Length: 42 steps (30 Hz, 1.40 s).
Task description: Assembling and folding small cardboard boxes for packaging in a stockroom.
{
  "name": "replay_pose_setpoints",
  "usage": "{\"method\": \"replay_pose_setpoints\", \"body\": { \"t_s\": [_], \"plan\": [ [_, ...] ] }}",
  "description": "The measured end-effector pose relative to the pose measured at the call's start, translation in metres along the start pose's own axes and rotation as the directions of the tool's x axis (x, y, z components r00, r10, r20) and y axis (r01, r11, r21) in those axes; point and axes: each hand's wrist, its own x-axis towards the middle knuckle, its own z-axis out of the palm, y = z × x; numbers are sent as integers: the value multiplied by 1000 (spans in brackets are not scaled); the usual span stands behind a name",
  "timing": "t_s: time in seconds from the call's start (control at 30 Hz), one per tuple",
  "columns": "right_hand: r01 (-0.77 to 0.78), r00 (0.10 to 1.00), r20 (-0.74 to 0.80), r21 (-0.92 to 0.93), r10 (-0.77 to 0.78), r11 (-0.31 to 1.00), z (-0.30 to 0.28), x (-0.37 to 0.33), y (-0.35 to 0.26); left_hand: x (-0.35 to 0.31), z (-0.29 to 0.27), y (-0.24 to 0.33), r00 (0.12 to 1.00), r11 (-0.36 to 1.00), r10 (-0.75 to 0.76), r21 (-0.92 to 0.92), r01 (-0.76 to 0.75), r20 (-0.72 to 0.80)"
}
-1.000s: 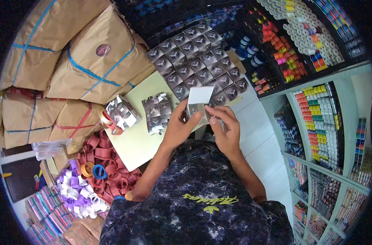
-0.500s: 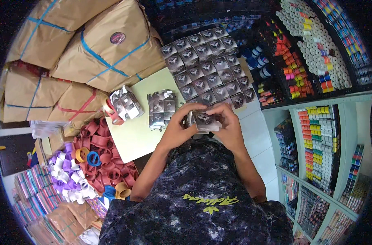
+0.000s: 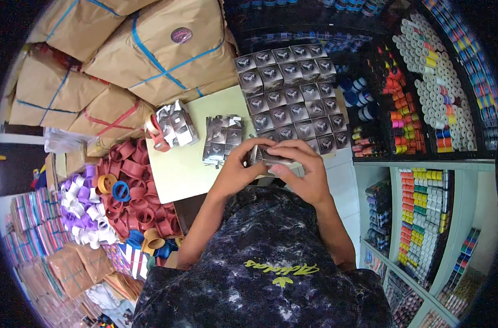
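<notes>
Close to my body, both hands hold a small dark box (image 3: 263,156) with a silvery sheen. My left hand (image 3: 239,170) grips its left side, fingers curled over the far edge. Across its top and right side lie the fingers of my right hand (image 3: 304,170), covering most of it. Just beyond are rows of matching small boxes (image 3: 284,101), each with a pale emblem on its top. A pile of flat, dark silvery cartons (image 3: 224,139) lies left of my hands on the pale tabletop (image 3: 175,175). Farther left is a second carton pile (image 3: 176,124).
A red tape dispenser (image 3: 157,135) stands beside the second pile. Large brown paper parcels (image 3: 161,54) rise at the back left. Red plastic rings (image 3: 142,191) heap up below the table's left edge. Shelves of coloured thread spools (image 3: 424,208) line the right.
The box has tilted, and my right fingers have moved over its top, hiding the emblem that showed before. The whole view has shifted slightly, with the table things now farther right.
</notes>
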Motion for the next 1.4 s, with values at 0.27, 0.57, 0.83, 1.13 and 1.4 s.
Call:
{"method": "replay_pose_setpoints", "body": {
  "t_s": [0.27, 0.57, 0.83, 1.13, 1.4],
  "plan": [
    [-122, 983, -110, 188, 144, 975, 11, -2, 10, -19, 0, 14, 987, 995, 82, -40, -88, -138],
    [-218, 976, 86, 258, 202, 941, 25, 3, 12, -37, -15, 13, 962, 998, 42, -34, -53, -269],
    [-93, 987, 135, 88, 81, 992, 49, 17, -9, -47, -17, 10, 828, 972, 199, -5, -237, -524],
    [-83, 973, 231, 282, 16, 956, 78, 28, -6, -67, -35, 13, 815, 955, 192, -89, -284, -546],
    [-161, 966, 248, 377, 68, 912, 103, 31, -10, -79, -50, 17, 796, 948, 228, -57, -312, -561]
  ]
}}
